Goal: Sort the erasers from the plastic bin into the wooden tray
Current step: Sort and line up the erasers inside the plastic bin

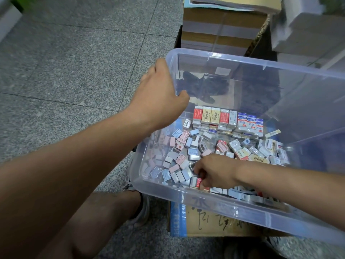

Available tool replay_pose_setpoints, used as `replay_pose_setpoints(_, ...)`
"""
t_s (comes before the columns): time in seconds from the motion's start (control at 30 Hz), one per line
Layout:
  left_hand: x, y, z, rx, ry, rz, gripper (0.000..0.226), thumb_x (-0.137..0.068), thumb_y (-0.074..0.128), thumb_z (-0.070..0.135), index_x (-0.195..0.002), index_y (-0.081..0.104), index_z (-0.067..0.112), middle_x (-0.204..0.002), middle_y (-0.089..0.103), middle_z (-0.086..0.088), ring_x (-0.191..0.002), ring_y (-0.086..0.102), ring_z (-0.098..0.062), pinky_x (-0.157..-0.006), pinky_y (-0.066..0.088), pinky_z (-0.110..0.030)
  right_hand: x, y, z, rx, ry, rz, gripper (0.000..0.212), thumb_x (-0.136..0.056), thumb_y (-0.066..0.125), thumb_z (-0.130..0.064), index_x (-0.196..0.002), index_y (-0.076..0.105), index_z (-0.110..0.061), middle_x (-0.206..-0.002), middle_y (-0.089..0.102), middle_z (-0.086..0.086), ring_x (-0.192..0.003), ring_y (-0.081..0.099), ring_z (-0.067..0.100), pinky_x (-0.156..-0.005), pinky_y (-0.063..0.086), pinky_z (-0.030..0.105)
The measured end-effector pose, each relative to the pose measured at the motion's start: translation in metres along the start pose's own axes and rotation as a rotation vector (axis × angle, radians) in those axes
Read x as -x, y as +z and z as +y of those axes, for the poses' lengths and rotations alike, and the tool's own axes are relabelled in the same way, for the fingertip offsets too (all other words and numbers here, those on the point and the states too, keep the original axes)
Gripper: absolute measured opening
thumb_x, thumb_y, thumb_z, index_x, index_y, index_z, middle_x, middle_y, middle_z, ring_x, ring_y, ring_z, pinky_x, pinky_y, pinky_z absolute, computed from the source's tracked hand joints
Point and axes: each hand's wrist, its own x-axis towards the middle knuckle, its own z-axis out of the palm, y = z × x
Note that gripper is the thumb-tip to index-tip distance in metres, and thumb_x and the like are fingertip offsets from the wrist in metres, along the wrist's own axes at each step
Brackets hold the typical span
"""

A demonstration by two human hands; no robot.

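Clear plastic bin (261, 59) on cardboard box (203, 224), grey tile floor (74, 68) at left. L hand (158, 94) grips bin's left rim, thumb inside wall. R hand (214, 171) at near side inside bin, fingers curled into loose erasers (183, 152); can't tell if one's gripped. Row of wrapped erasers (229, 116) upright at far side.

Chinese print covers the wrapped erasers (228, 118) and handwritten strokes mark the cardboard box (207, 219), none legible.
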Motion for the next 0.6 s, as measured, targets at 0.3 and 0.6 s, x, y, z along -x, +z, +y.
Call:
replay_pose_setpoints(0.3, 0.0, 0.0, 0.0, 0.005, 0.005, 0.005, 0.054, -0.093, 0.062, 0.035, -0.135, 0.038, 0.011, -0.128, 0.05, -0.008, -0.116, 0.051, -0.027, -0.094, 0.047, -0.042, 0.006, -0.01, 0.01, -0.387, 0.002, -0.011, 0.017, -0.089, 0.071, -0.015, -0.102, 0.063, -0.02, -0.092, 0.07, -0.004, -0.087, 0.068, 0.02, -0.083, 0.057, 0.039)
replay_pose_setpoints(0.6, -0.003, 0.001, -0.001, 0.016, -0.004, 0.003, 0.051, -0.093, 0.061, 0.034, -0.132, 0.039, 0.011, -0.125, 0.05, -0.006, -0.112, 0.051, -0.026, -0.085, 0.04, -0.036, 0.027, -0.045, 0.038, -0.089, 0.087, 0.003, 0.008, -0.089, 0.072, -0.027, -0.084, 0.065, -0.025, -0.081, 0.067, -0.006, -0.078, 0.063, 0.019, -0.067, 0.048, 0.03)
